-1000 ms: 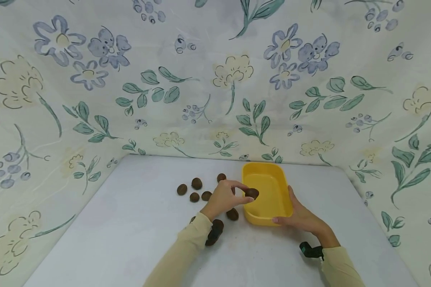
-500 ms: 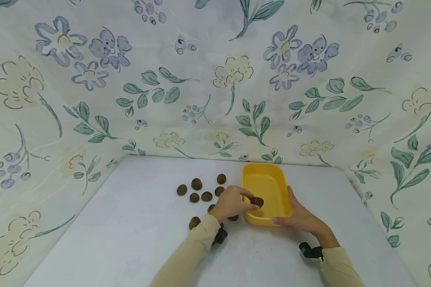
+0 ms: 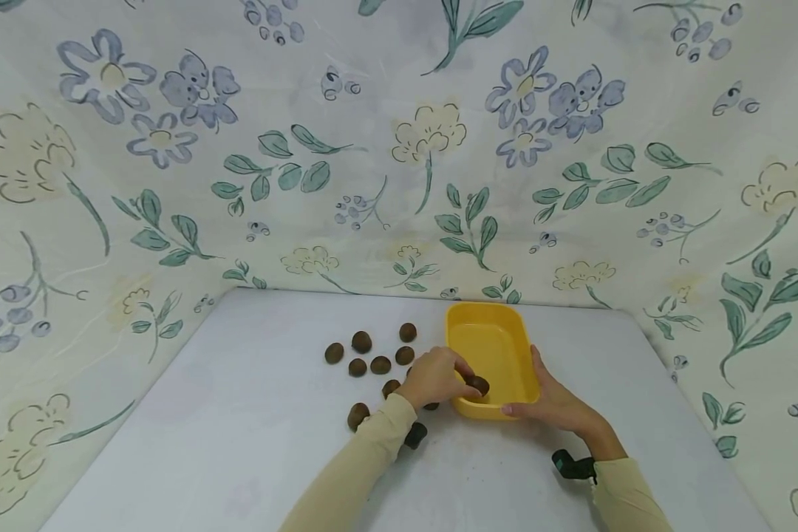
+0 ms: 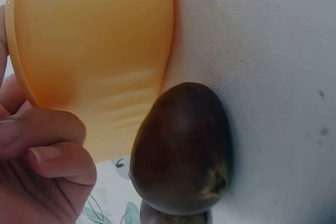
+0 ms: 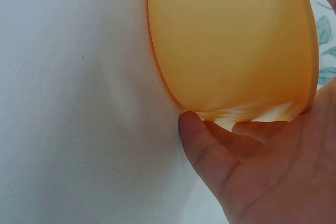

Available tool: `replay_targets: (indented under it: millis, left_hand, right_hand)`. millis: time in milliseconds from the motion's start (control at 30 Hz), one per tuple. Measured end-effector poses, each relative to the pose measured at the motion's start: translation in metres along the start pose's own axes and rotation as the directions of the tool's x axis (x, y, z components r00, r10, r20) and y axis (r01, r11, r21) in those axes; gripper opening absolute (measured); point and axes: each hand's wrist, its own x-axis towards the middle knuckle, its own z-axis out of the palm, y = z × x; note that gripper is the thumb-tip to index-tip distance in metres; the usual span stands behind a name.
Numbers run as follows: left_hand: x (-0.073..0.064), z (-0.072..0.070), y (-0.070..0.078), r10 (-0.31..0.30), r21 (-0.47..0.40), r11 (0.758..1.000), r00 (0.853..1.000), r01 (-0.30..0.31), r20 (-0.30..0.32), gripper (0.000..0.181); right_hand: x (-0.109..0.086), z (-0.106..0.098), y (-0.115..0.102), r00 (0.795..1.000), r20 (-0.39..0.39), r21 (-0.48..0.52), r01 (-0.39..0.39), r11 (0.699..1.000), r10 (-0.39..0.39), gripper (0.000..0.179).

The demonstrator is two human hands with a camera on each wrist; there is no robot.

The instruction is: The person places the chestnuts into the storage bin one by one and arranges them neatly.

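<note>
My left hand [image 3: 435, 378] pinches a brown chestnut [image 3: 479, 386] between thumb and fingers, low inside the near left part of a yellow plastic tray [image 3: 495, 347]. In the left wrist view the fingers [image 4: 58, 132] reach over the rim, and the pinched chestnut is hidden. My right hand [image 3: 561, 403] grips the tray's near right corner, thumb at the front and fingers along the right side. The right wrist view has its fingers [image 5: 202, 140] against the tray's outer wall [image 5: 226, 51]. Another chestnut [image 4: 181, 150] lies on the table close beside the tray.
Several loose chestnuts [image 3: 380, 365] lie scattered on the white table [image 3: 239, 414] left of the tray, some partly hidden by my left hand and sleeve. A floral cloth [image 3: 372, 185] hangs behind the table and along its sides.
My left hand has moved right and toward the near end of the tray, lowering the chestnut from the left rim into it. My right hand keeps its hold on the tray.
</note>
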Motion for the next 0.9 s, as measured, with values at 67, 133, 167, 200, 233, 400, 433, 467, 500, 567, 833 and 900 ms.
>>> replay_targets:
  millis: [67, 133, 167, 200, 233, 400, 433, 467, 500, 567, 833, 900]
  left_hand:
    - [0.001, 0.000, 0.001, -0.013, 0.001, 1.000, 1.000, 0.013, 0.013, 0.037]
    - [0.001, 0.000, 0.002, -0.023, 0.008, 1.000, 0.999, 0.023, 0.026, 0.037]
    - [0.002, -0.001, 0.002, -0.028, 0.013, 1.000, 0.999, 0.028, 0.032, 0.036]
    - [0.002, -0.001, 0.003, -0.033, 0.015, 0.999, 0.999, 0.033, 0.038, 0.035]
    - [0.003, -0.001, 0.004, -0.039, 0.019, 0.999, 0.998, 0.038, 0.044, 0.035]
    - [0.005, 0.000, 0.005, -0.052, 0.045, 0.998, 0.997, 0.049, 0.060, 0.030]
    - [0.005, 0.000, 0.005, -0.051, 0.056, 0.997, 0.997, 0.047, 0.059, 0.029]
    - [0.006, 0.001, 0.006, -0.051, 0.066, 0.997, 0.997, 0.047, 0.060, 0.029]
    - [0.006, 0.001, 0.006, -0.051, 0.074, 0.996, 0.997, 0.047, 0.059, 0.028]
    - [0.007, 0.001, 0.006, -0.053, 0.086, 0.995, 0.997, 0.047, 0.063, 0.027]
    - [0.009, 0.001, 0.012, -0.060, 0.134, 0.990, 0.995, 0.049, 0.082, 0.021]
    - [0.011, 0.001, 0.012, -0.056, 0.152, 0.987, 0.995, 0.043, 0.080, 0.021]
  right_hand:
    - [0.000, 0.001, -0.001, 1.000, 0.001, 0.002, -0.002, 1.000, 0.002, 0.137]
    - [0.000, 0.001, -0.001, 1.000, 0.002, 0.003, -0.003, 1.000, 0.003, 0.137]
    - [0.000, 0.001, -0.001, 1.000, 0.002, 0.004, -0.005, 1.000, 0.005, 0.137]
    - [0.000, 0.001, -0.002, 1.000, 0.002, 0.003, -0.006, 1.000, 0.006, 0.137]
    - [0.000, 0.001, -0.002, 1.000, 0.002, 0.000, -0.008, 1.000, 0.008, 0.138]
    - [0.000, 0.002, -0.004, 1.000, 0.006, 0.003, -0.017, 1.000, 0.017, 0.137]
    - [0.000, 0.002, -0.005, 1.000, 0.006, 0.001, -0.020, 1.000, 0.020, 0.137]
    - [-0.001, 0.002, -0.005, 1.000, 0.006, 0.000, -0.024, 1.000, 0.024, 0.137]
    - [-0.001, 0.003, -0.005, 1.000, 0.005, -0.003, -0.030, 1.000, 0.030, 0.137]
    - [-0.001, 0.003, -0.006, 0.999, 0.002, -0.013, -0.039, 0.999, 0.039, 0.138]
    - [-0.003, 0.003, -0.008, 0.998, -0.007, -0.022, -0.058, 0.998, 0.057, 0.138]
    - [-0.003, 0.002, -0.008, 0.998, -0.008, -0.026, -0.063, 0.998, 0.063, 0.138]
